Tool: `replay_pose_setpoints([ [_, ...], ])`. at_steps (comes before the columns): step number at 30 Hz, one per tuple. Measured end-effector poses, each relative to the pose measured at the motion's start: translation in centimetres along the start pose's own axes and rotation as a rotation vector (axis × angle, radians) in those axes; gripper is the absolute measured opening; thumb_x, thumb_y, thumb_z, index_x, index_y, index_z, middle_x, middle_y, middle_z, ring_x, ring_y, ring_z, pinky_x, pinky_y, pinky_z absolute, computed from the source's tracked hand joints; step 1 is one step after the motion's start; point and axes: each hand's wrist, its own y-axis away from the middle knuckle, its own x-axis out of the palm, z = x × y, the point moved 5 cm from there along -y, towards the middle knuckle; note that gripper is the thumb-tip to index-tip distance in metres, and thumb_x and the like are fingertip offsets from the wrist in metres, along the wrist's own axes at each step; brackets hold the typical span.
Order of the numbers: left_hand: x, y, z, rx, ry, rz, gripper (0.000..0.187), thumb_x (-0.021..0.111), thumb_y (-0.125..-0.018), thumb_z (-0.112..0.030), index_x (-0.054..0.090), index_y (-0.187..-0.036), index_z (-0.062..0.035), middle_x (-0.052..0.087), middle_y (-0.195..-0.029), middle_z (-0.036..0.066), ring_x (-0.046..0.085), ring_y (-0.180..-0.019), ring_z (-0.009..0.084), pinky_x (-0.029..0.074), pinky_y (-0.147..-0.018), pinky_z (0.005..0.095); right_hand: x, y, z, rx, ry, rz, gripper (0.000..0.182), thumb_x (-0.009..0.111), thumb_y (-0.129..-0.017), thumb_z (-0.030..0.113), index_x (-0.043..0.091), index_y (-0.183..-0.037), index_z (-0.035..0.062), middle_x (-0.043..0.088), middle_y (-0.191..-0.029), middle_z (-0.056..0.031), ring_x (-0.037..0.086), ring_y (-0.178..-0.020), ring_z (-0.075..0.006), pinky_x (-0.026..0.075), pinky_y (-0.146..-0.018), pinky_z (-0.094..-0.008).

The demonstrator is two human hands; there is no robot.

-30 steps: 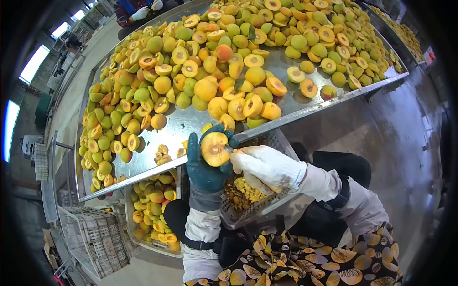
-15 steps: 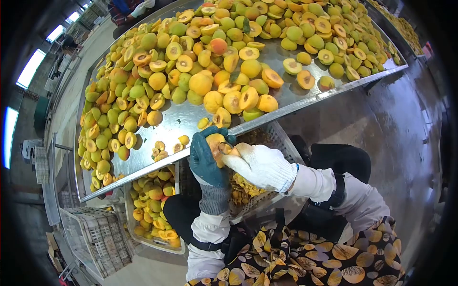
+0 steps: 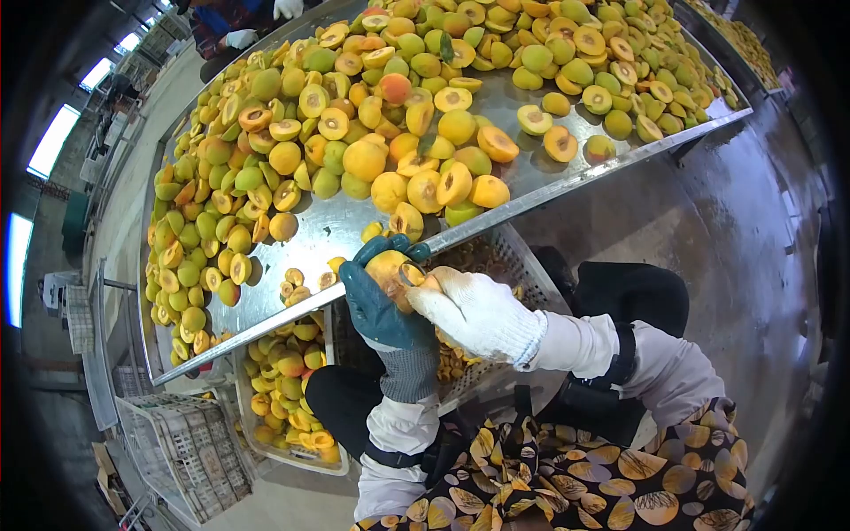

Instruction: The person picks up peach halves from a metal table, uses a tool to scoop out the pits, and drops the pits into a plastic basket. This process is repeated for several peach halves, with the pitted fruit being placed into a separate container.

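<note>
Over the table's front edge, my left hand, in a dark green coated glove, is closed around a yellow peach. My right hand, in a white knit glove, pinches a small pitting tool with a metal loop. The loop meets the right side of the peach; the tool's handle is hidden in my fingers. Just beyond, the steel table bears a heap of halved peaches, many with brown pits or hollows showing.
Below the table edge stand a crate of peach halves and a crate with scraps. An upturned-looking white basket is at the lower left. Across the table, another person's gloved hand shows.
The peach has been turned in my left hand, and the metal loop now shows more clearly at its right side. Both hands have shifted slightly. The other person's hands have moved apart.
</note>
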Motion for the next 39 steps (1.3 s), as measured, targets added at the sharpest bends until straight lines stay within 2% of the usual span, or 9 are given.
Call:
replay_pose_setpoints([
  [8, 0.8, 1.1, -1.5, 0.131, -0.226, 0.011, 0.054, 0.035, -0.108, -0.045, 0.055, -0.120, 0.0029, 0.065, -0.109, 0.015, 0.065, -0.091, 0.0228, 0.053, -0.084, 0.0342, -0.5, 0.2, 0.8, 0.036, 0.073, 0.057, 0.056, 0.048, -0.098, 0.053, 0.064, -0.101, -0.0004, 0.069, -0.085, -0.0233, 0.068, -0.088, -0.0429, 0.054, -0.075, -0.0492],
  [11, 0.8, 1.2, -1.3, 0.121, -0.236, -0.004, 0.053, 0.034, -0.108, -0.044, 0.057, -0.119, 0.0025, 0.066, -0.106, 0.014, 0.065, -0.089, 0.0216, 0.053, -0.083, 0.0331, 0.0, -0.2, -0.1, -0.017, -0.094, 0.191, 0.056, 0.046, -0.100, 0.053, 0.064, -0.098, -0.0005, 0.066, -0.072, -0.0192, 0.069, -0.069, -0.0361, 0.055, -0.060, -0.0433],
  [14, 1.3, 1.3, -1.6, 0.122, -0.246, 0.030, 0.053, 0.034, -0.108, -0.044, 0.058, -0.118, 0.0022, 0.067, -0.104, 0.014, 0.065, -0.087, 0.0209, 0.054, -0.082, 0.0326, 0.1, 1.0, 0.8, 0.377, -0.567, 0.431, 0.049, 0.049, -0.102, 0.048, 0.059, -0.089, 0.0025, 0.057, -0.060, -0.0082, 0.055, -0.044, -0.0223, 0.044, -0.044, -0.0327],
  [20, 1.3, 1.2, -1.8, 0.121, -0.175, 0.137, 0.048, 0.037, -0.109, -0.040, 0.057, -0.119, 0.0029, 0.067, -0.105, 0.016, 0.066, -0.088, 0.0231, 0.056, -0.080, 0.0347, 1.0, 2.1, 0.2, 0.517, -1.317, 0.640, 0.046, 0.045, -0.104, 0.046, 0.056, -0.091, 0.0031, 0.047, -0.051, -0.0005, 0.046, -0.038, -0.0120, 0.037, -0.036, -0.0263],
  [26, 1.7, 1.3, -1.8, -0.013, -0.142, 0.240, 0.052, 0.036, -0.108, -0.042, 0.058, -0.118, 0.0039, 0.067, -0.106, 0.016, 0.067, -0.086, 0.0230, 0.057, -0.078, 0.0346, 0.3, 1.3, -0.6, 0.264, -0.758, 0.523, 0.053, 0.051, -0.098, 0.059, 0.053, -0.089, 0.0069, 0.042, -0.049, 0.0022, 0.040, -0.033, -0.0095, 0.032, -0.030, -0.0250],
  [30, 2.0, 0.7, -2.6, -0.030, -0.283, 0.449, 0.055, 0.033, -0.109, -0.042, 0.062, -0.112, 0.0043, 0.068, -0.104, 0.015, 0.067, -0.085, 0.0204, 0.055, -0.081, 0.0327, 1.0, 2.3, -1.4, 0.639, -1.630, 1.024, 0.047, 0.051, -0.100, 0.051, 0.055, -0.083, 0.0071, 0.046, -0.051, -0.0002, 0.038, -0.033, -0.0082, 0.029, -0.031, -0.0257],
  [33, 2.4, 0.4, -4.4, -0.067, -0.464, 0.555, 0.059, 0.031, -0.109, -0.044, 0.065, -0.109, 0.0043, 0.070, -0.102, 0.013, 0.066, -0.090, 0.0174, 0.053, -0.087, 0.0306, -0.8, 1.7, -1.0, 0.451, -0.793, 0.734, 0.047, 0.050, -0.101, 0.049, 0.057, -0.083, 0.0067, 0.050, -0.054, -0.0008, 0.041, -0.035, -0.0096, 0.035, -0.034, -0.0291],
  [35, 1.4, -0.1, -4.1, -0.045, -0.546, 0.581, 0.059, 0.031, -0.109, -0.045, 0.065, -0.109, 0.0040, 0.070, -0.100, 0.012, 0.066, -0.091, 0.0170, 0.052, -0.088, 0.0305, -1.8, -0.2, -0.9, -0.411, 0.148, 0.161, 0.048, 0.054, -0.096, 0.055, 0.062, -0.091, 0.0076, 0.059, -0.055, -0.0107, 0.062, -0.049, -0.0288, 0.047, -0.045, -0.0396],
  [39, -0.8, -0.7, -3.8, -0.146, -0.684, 0.538, 0.062, 0.030, -0.109, -0.046, 0.067, -0.106, 0.0028, 0.071, -0.097, 0.010, 0.066, -0.091, 0.0171, 0.052, -0.090, 0.0309, -2.0, 0.2, 0.9, -0.504, 0.608, 0.090, 0.035, 0.067, -0.089, 0.048, 0.065, -0.091, 0.0137, 0.060, -0.057, -0.0111, 0.062, -0.049, -0.0342, 0.049, -0.046, -0.0428],
])
